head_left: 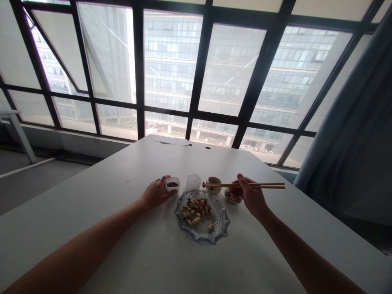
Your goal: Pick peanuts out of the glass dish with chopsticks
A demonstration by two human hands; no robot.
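Note:
My left hand (156, 192) is closed around a small translucent plastic cup (174, 189) with small dark pieces inside. My right hand (252, 196) grips a pair of wooden chopsticks (225, 185), held level and pointing left. Something small and brown shows at their tips, too small to name. Just below the tips stands a scalloped glass dish (199, 234), holding peanut-like tan nuts (196, 221) mixed with darker pieces. A second translucent cup (193, 182) stands behind the dish. Two ceramic cups with black characters are near my right hand: one (215, 191) behind the chopsticks, another (232, 197) partly hidden by my fingers.
Everything stands on a long white table (122, 228). White paper sheets (168, 141) and two dark round holes are at its far end. Beyond it are large dark-framed windows, and a blue-grey curtain (352, 122) hangs at right. Another white table's leg (23, 139) shows at left.

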